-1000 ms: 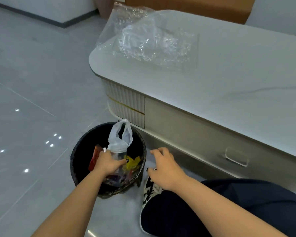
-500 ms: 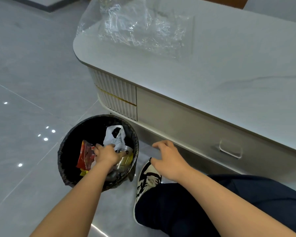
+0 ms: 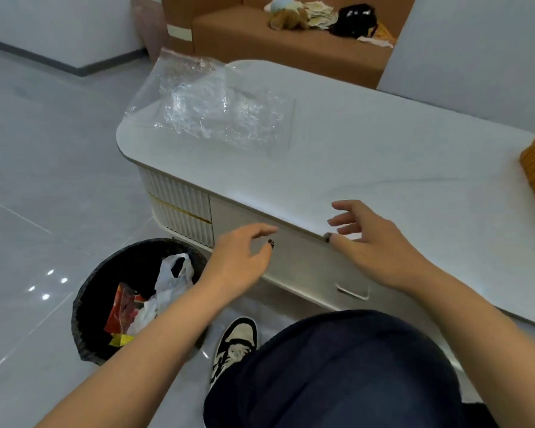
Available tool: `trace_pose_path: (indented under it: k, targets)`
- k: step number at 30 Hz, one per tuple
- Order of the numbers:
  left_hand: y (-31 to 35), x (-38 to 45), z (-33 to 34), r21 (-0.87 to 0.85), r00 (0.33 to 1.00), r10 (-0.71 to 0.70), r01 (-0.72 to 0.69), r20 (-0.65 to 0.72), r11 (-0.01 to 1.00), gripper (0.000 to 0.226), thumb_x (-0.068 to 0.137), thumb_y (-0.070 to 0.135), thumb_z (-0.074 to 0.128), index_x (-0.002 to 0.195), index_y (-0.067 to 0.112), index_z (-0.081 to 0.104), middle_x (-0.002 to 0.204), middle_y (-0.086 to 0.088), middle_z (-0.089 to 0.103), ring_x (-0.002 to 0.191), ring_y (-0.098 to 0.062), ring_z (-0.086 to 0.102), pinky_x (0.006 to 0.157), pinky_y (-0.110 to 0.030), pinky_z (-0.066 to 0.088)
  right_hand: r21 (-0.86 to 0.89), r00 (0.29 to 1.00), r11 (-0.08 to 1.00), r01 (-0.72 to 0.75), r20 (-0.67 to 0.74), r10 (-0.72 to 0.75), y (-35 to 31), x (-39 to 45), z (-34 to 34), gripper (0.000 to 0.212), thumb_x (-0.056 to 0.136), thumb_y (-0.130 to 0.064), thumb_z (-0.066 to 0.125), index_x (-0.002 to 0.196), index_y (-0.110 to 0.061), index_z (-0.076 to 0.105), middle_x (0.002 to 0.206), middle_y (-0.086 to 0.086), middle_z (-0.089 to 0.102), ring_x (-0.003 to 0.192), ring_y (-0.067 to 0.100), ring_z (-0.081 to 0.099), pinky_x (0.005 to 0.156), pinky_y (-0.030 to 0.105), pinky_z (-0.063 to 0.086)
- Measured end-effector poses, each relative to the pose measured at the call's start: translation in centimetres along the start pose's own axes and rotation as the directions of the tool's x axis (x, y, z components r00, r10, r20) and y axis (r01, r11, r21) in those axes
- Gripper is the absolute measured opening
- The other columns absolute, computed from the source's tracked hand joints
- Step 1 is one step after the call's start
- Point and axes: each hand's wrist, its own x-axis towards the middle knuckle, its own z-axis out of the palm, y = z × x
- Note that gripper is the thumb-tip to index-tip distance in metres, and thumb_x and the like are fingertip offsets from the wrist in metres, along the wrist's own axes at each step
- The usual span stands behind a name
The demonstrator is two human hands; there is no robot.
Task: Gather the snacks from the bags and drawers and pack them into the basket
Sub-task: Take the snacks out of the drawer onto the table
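The basket [image 3: 84,307] stands on the floor just beside the rounded left end of the table [image 3: 368,156], low and near the person's knee, which puts it within easy reach of both the drawer and the tabletop. Inside it lie a white bag [image 3: 170,282], a red snack packet [image 3: 121,307] and a yellow one [image 3: 121,339], so part of the packing looks done.

The left hand [image 3: 235,264] hangs above the basket's right rim, in front of the drawer [image 3: 294,261], fingers loosely spread and holding nothing. The right hand [image 3: 374,242] hovers at the table's front edge, fingers wide apart and curled a little, also empty; whether its thumb touches the edge cannot be told. Both palms face down and forward, a pose that suits reaching for the next source rather than carrying.

The drawer is shut, its handle [image 3: 352,291] below the right wrist. A clear plastic bag [image 3: 217,109] lies crumpled at the table's far left corner and appears empty, though creases and glare make that uncertain.

The likely next step is opening the drawer by its handle; the right hand is nearest. With the knee close to the drawer front, the person may need to shift back for it to slide out.
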Motion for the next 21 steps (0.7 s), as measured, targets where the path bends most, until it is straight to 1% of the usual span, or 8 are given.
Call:
trace_pose_path:
  k: [2, 5, 8, 12, 14, 16, 19, 21]
  targets:
    - [4.0, 0.4, 0.3, -0.047, 0.994, 0.101, -0.099, 0.045, 0.994, 0.03, 0.096, 0.02, 0.056, 0.123, 0.031, 0.064, 0.117, 0.022, 0.06, 0.103, 0.012, 0.05, 0.09, -0.004, 0.037, -0.022, 0.997, 1.0, -0.019, -0.07, 0.018, 1.5, -1.1, -3.2, 0.046, 0.092, -0.028, 0.059, 0.135, -0.029, 0.043, 0.117, -0.013, 0.058, 0.109, 0.007, 0.055, 0.09, 0.025, 0.044]
    - [8.9, 1.1, 1.5, -0.071, 0.966, 0.21, -0.201, 0.153, 0.977, 0.028, 0.095, 0.024, 0.057, 0.12, 0.033, 0.065, 0.118, 0.021, 0.064, 0.108, 0.01, 0.055, 0.093, -0.01, 0.042, -0.053, 0.99, 0.997, -0.049, -0.133, 0.042, 3.9, -3.1, -6.2, 0.042, 0.091, -0.029, 0.06, 0.131, -0.031, 0.046, 0.112, -0.015, 0.059, 0.104, 0.003, 0.056, 0.086, 0.023, 0.044]
    - [12.9, 1.9, 3.3, 0.031, 0.919, 0.283, -0.303, 0.275, 0.953, 0.028, 0.095, 0.026, 0.056, 0.121, 0.031, 0.063, 0.12, 0.017, 0.064, 0.113, 0.004, 0.054, 0.095, -0.016, 0.043, -0.1, 0.99, 0.991, -0.084, -0.123, 0.071, 6.3, -4.9, -6.9, 0.039, 0.091, -0.03, 0.06, 0.127, -0.032, 0.048, 0.111, -0.016, 0.058, 0.102, 0.003, 0.057, 0.088, 0.023, 0.046]
    - [16.1, 2.7, 5.7, 0.178, 0.866, 0.281, -0.38, 0.412, 0.908, 0.03, 0.095, 0.03, 0.055, 0.125, 0.03, 0.059, 0.121, 0.013, 0.063, 0.114, -0.005, 0.056, 0.096, -0.027, 0.047, -0.139, 0.994, 0.986, -0.093, -0.07, 0.084, 8.3, -6.4, -6.6, 0.035, 0.092, -0.031, 0.057, 0.126, -0.032, 0.049, 0.114, -0.013, 0.058, 0.104, 0.004, 0.056, 0.09, 0.024, 0.047]
    - [16.6, 3.0, 6.9, 0.235, 0.859, 0.263, -0.393, 0.44, 0.889, 0.031, 0.095, 0.03, 0.055, 0.126, 0.029, 0.058, 0.122, 0.011, 0.062, 0.114, -0.008, 0.056, 0.097, -0.031, 0.048, -0.153, 0.995, 0.984, -0.093, -0.051, 0.086, 8.7, -6.6, -6.1, 0.037, 0.092, -0.031, 0.055, 0.128, -0.029, 0.05, 0.118, -0.011, 0.058, 0.107, 0.005, 0.055, 0.093, 0.025, 0.046]
    - [16.1, 3.0, 7.9, 0.233, 0.867, 0.235, -0.363, 0.439, 0.902, 0.03, 0.094, 0.028, 0.055, 0.124, 0.029, 0.059, 0.12, 0.01, 0.064, 0.112, -0.008, 0.057, 0.097, -0.033, 0.048, -0.238, 0.999, 0.97, -0.045, -0.029, 0.039, 8.8, -6.6, -5.2, 0.037, 0.093, -0.032, 0.053, 0.129, -0.026, 0.05, 0.123, -0.01, 0.054, 0.115, 0.007, 0.05, 0.097, 0.028, 0.044]
    - [14.0, 2.3, 8.2, 0.231, 0.882, 0.194, -0.315, 0.429, 0.921, 0.028, 0.094, 0.026, 0.052, 0.12, 0.029, 0.061, 0.112, 0.012, 0.067, 0.106, -0.007, 0.061, 0.094, -0.035, 0.051, -0.33, 0.998, 0.943, 0.037, -0.041, -0.054, 8.6, -6.2, -3.8, 0.036, 0.094, -0.03, 0.049, 0.129, -0.023, 0.05, 0.124, -0.008, 0.048, 0.116, 0.01, 0.041, 0.091, 0.03, 0.046]
    - [12.4, 1.9, 7.7, 0.334, 0.869, 0.196, -0.37, 0.454, 0.867, 0.029, 0.095, 0.027, 0.05, 0.12, 0.032, 0.061, 0.112, 0.014, 0.068, 0.105, -0.006, 0.062, 0.091, -0.035, 0.051, -0.339, 0.99, 0.938, 0.074, -0.086, -0.109, 8.4, -5.8, -2.6, 0.034, 0.094, -0.026, 0.048, 0.127, -0.02, 0.052, 0.123, -0.005, 0.046, 0.113, 0.012, 0.04, 0.085, 0.03, 0.048]
